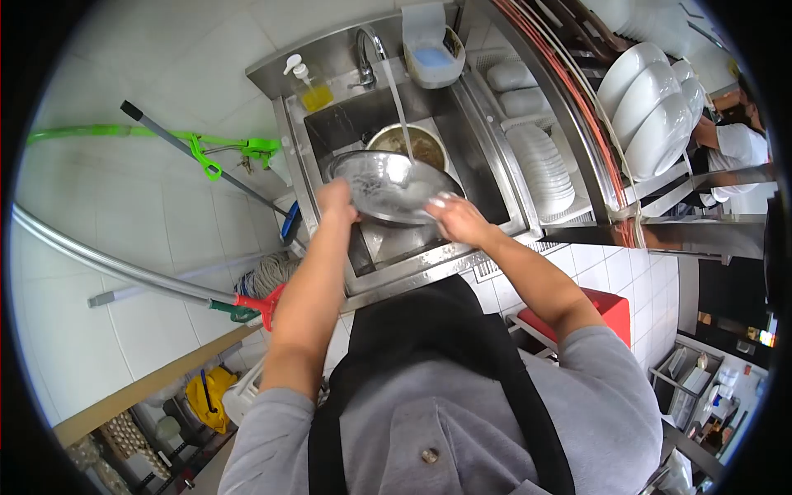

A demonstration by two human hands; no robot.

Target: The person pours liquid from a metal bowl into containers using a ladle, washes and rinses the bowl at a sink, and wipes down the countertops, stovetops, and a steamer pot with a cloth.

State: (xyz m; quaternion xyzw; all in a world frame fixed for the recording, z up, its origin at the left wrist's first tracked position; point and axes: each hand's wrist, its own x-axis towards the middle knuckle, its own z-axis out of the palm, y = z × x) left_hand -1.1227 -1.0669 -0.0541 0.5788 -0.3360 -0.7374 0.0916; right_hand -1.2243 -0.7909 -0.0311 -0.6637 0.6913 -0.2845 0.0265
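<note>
A wide metal bowl (392,188) is held tilted over the steel sink (487,177), under the stream of water from the curved faucet (371,51). My left hand (337,200) grips its left rim, and my right hand (456,218) is closed on its right rim. Water runs into the bowl. Behind and partly beneath it, a round pot (425,147) with brownish contents sits in the basin. The fingers under the bowl are partly hidden.
A soap bottle (313,92) and a blue-white container (432,59) stand behind the sink. Stacked dishes (540,172) are at its right, with plates (656,115) on a rack. Mop handles (124,257) lean at left. Another person (734,148) is at far right.
</note>
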